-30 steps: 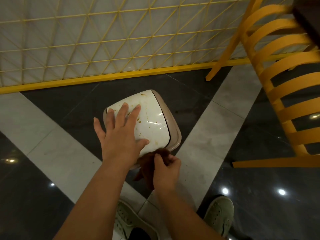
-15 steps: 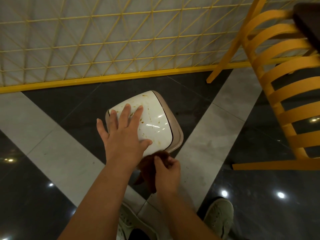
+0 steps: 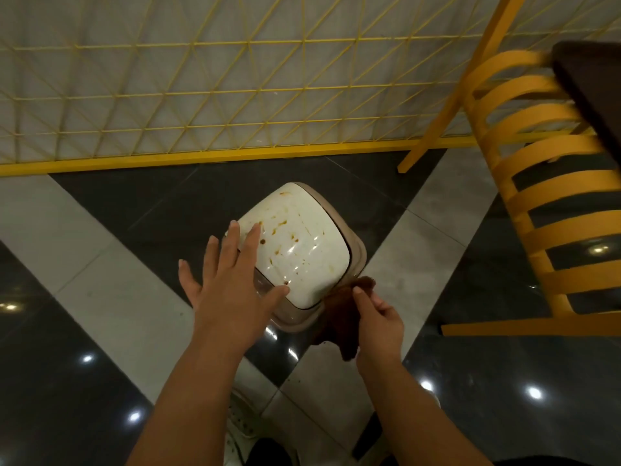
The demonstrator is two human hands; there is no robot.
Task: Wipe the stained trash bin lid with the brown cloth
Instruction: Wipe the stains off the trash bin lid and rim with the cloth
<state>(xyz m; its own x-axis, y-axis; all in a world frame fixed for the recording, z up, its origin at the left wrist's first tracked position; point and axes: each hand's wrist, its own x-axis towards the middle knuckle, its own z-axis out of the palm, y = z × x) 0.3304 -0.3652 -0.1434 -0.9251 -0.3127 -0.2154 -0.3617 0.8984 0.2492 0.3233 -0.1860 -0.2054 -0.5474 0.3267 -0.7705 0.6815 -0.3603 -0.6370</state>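
lid: the white trash bin lid (image 3: pixel 295 243) sits on the bin on the floor, with brown spots on it.
left hand: the left hand (image 3: pixel 232 280) lies flat on the lid, fingers spread.
right hand: the right hand (image 3: pixel 378 317) pinches the brown cloth (image 3: pixel 342 314) at the lid's near corner.
nearby: a yellow chair (image 3: pixel 537 196).

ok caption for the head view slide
Left hand steadies the stained bin lid while the right hand holds a brown cloth.

The trash bin lid (image 3: pixel 295 250) lies under and just ahead of the left hand (image 3: pixel 232 287), whose straight fingers rest on its left part, while the cloth (image 3: pixel 342 317) hangs in the right hand (image 3: pixel 378 322) at the lid's near right corner, with the chair (image 3: pixel 537 183) well right of both hands.
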